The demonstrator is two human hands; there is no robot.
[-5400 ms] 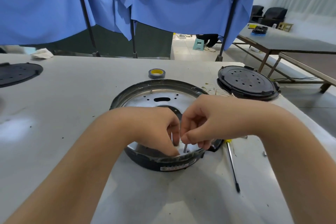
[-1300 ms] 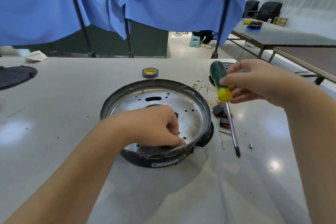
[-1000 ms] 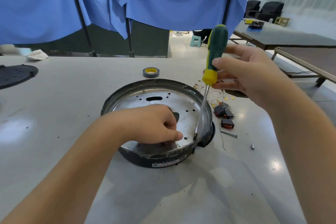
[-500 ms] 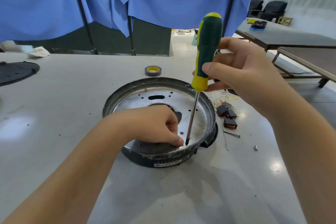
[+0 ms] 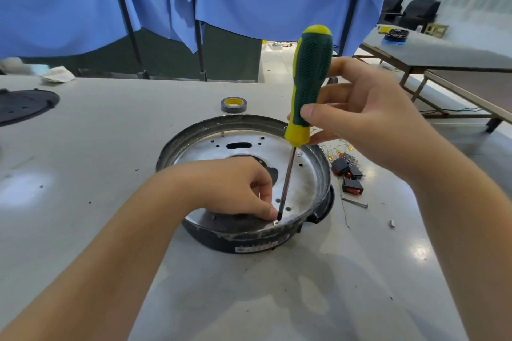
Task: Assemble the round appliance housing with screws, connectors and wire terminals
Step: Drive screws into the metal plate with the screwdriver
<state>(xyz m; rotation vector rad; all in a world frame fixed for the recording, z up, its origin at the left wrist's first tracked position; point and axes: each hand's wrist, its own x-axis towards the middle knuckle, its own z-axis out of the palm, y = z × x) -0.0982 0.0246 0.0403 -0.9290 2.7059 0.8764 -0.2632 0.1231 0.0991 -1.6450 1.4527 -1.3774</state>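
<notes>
On the grey table (image 5: 83, 147), the round black housing with shiny metal plate (image 5: 304, 174) holds the left hand (image 5: 235, 188), fingers pinching a small screw (image 5: 275, 221). The right hand (image 5: 360, 119) grips a ribbed green-yellow screwdriver (image 5: 310, 86), tip on that screw. Black-red connectors (image 5: 350, 177) lie just right of the housing.

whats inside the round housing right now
A perforated metal plate, the left hand at its near edge, and the screwdriver tip beside the fingertips. Any screw there is mostly covered.

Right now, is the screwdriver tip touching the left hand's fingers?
Cannot tell. In the head view the screwdriver tip comes down right beside the left hand fingers at the housing rim; no gap or contact shows plainly.
</notes>
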